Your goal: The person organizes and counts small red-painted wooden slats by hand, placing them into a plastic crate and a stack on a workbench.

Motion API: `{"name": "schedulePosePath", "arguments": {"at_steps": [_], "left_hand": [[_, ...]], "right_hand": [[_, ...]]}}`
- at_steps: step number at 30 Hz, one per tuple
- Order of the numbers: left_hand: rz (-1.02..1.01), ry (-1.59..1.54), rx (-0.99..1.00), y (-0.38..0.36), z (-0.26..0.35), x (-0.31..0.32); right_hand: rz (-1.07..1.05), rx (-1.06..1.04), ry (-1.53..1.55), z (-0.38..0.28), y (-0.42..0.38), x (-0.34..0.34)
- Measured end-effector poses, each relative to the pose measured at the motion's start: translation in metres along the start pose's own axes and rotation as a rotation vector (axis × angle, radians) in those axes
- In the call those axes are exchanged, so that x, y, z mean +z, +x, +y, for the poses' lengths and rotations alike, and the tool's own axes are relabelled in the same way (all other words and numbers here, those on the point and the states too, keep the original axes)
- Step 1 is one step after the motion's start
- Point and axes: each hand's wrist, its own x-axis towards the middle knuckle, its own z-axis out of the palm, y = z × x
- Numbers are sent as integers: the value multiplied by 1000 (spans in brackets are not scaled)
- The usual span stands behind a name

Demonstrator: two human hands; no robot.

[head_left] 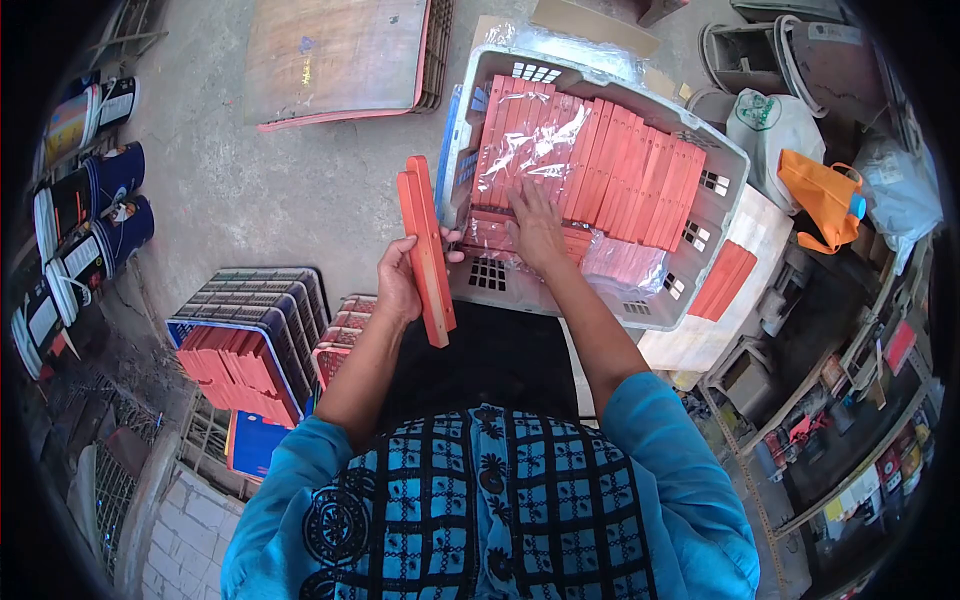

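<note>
My left hand (pixel 401 283) is wrapped round a pair of long red-painted wooden strips (pixel 424 255), held upright just left of a grey plastic crate (pixel 738 165). Small holes dot the strips' faces. Rows of similar red strips (pixel 635 175) fill the crate, with clear plastic film (pixel 625 262) over part of them. On top of the film and strips, near the crate's front side, my right hand (pixel 538 222) lies with fingers stretched out and palm down.
At lower left stands a blue crate (pixel 245 318) of red pieces, beside a red crate (pixel 343 325). Paint buckets (pixel 95 240) line the left side. A wooden board (pixel 340 60) lies farther off. More red strips (pixel 724 280) and an orange bag (pixel 818 195) are at right.
</note>
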Motion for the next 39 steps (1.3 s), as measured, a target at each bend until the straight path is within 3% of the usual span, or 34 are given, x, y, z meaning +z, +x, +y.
{"name": "schedulePosePath", "arguments": {"at_steps": [4,7,10,14,18,21,24,28,34,39], "left_hand": [[-3,-28,-6,3,-6,-1],[63,-49,18,7,-14,3],[58,38,95,14,-32,4],[138,386,145,16,-53,24],[93,629,207,15,-75,37],[29,772,156,11,-84,46],[-24,650,186,13,-93,53],[-2,480,140,18,-104,47],[-57,209,108,24,-94,40],[-20,238,114,24,-91,34]], "right_hand": [[122,17,219,-19,-6,-5],[-145,189,667,-53,-23,-35],[-71,78,840,-94,-48,-56],[102,24,601,-101,-71,-40],[195,120,481,-88,-76,-37],[156,412,719,-88,-74,-44],[298,336,706,-55,-75,-3],[335,484,834,-57,-68,-3],[139,674,953,-65,-45,-13],[143,544,1091,-30,-45,13]]}}
